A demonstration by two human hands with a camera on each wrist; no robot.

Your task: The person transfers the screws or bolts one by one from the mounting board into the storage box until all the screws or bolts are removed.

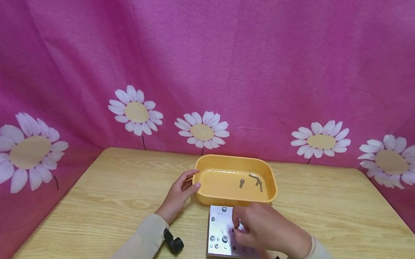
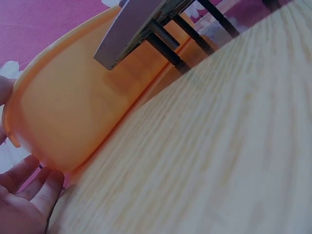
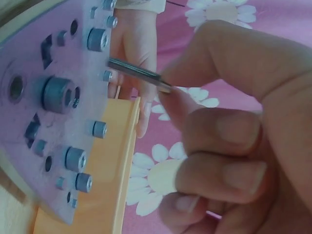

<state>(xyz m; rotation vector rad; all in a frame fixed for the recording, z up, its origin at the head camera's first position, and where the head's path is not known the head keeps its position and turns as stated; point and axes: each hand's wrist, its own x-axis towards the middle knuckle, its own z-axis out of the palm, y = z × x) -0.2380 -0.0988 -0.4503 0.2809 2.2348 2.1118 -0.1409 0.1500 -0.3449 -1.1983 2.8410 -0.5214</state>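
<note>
In the head view, my left hand holds the left end of a yellow plastic tray, thumb and fingertips at its rim. A metal plate with several socket-head bolts in it stands just in front of the tray. My right hand is over the plate's right side. In the right wrist view, its thumb and index finger pinch one end of a slim metal pin, whose other end points at the plate face. The remaining fingers are curled. Bolt shanks stick out under the plate in the left wrist view.
A short bolt and several thin screws lie in the tray. The wooden table reaches back to a pink cloth printed with white flowers. A black wrist-camera mount sits on the left sleeve.
</note>
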